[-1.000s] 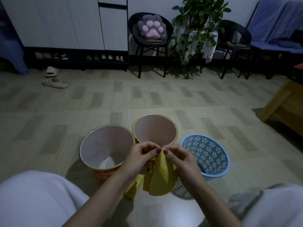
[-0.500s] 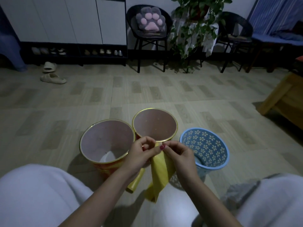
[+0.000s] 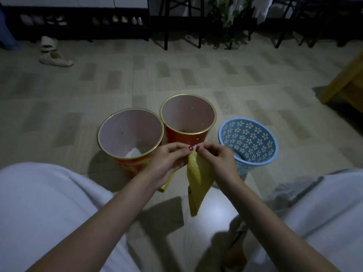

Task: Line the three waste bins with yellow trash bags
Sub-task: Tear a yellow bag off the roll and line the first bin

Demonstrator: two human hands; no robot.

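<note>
Three bins stand on the floor in a row: a red gold-rimmed bin [image 3: 110,126] at the left with a white scrap at its bottom, a second red gold-rimmed bin [image 3: 176,134] in the middle, and a blue perforated flower-pattern bin [image 3: 271,138] at the right. A folded yellow trash bag [image 3: 196,181] hangs in front of them. My left hand [image 3: 167,161] and my right hand [image 3: 218,160] both pinch its top edge, fingertips together. A yellow roll of bags [image 3: 167,184] shows partly under my left hand.
My knees in white trousers fill the lower left and lower right. Slippers [image 3: 53,57] lie at the far left on the tiled floor. Chair legs and a plant line the back wall. A wooden furniture leg [image 3: 341,83] stands at the right.
The camera has tilted down and closer to the bins. The yellow bag now hangs longer and narrower from my pinched fingertips, which stay together at its top edge.
</note>
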